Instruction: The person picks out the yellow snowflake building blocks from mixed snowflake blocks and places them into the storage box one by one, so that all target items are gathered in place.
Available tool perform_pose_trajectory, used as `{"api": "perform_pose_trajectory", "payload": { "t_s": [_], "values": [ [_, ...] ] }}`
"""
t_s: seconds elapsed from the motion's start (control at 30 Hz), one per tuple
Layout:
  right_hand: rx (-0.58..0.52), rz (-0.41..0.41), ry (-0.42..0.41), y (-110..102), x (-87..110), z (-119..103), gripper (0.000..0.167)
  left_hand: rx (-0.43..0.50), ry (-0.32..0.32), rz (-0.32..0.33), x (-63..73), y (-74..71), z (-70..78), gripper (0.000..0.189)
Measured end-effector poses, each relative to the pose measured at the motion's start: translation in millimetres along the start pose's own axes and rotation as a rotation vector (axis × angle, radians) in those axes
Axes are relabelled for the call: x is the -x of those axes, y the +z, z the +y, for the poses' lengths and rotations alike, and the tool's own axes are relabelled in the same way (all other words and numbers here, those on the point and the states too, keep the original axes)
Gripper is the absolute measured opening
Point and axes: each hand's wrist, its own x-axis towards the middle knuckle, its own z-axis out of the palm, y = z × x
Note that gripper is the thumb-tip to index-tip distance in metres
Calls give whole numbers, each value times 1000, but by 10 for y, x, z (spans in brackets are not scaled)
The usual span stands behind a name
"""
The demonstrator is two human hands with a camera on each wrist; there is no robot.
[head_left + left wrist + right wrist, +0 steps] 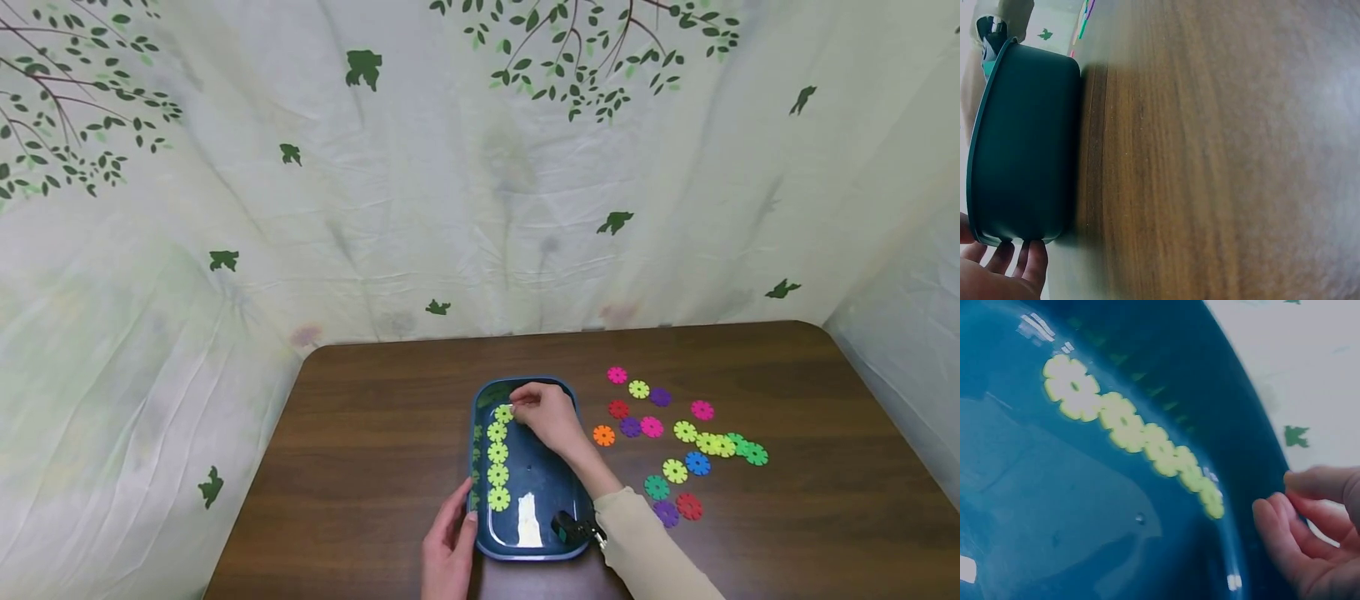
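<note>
a person works over a blue tray [536, 492] on a brown wooden table [375, 433], a row of five yellow flower-shaped pieces [497, 452] lying close together along the inside of its left wall. the right hand [551, 417] hangs over the tray's far end, just beside the farthest yellow piece, its fingers bent loosely with the tips near one another and nothing seen between them. the left hand [450, 546] grips the tray's near left side, thumb at the rim and fingers against the outer wall. to the right of the tray, loose flower-shaped pieces [652, 427] in pink, purple, red, orange, blue, green and yellow lie scattered, several touching. behind the table hangs a pale cloth [465, 183] printed with green leaves.
</note>
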Motion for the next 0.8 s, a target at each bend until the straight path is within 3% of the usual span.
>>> {"api": "perform_pose_trajectory", "payload": {
  "t_s": [0.3, 0.8],
  "values": [
    [-2, -23, -29, -174, 121, -118, 20, -1, 0, 4, -4, -2, -8, 41],
    [80, -16, 41, -651, 408, -73, 31, -4, 0, 15, -13, 6, -11, 41]
  ]
}}
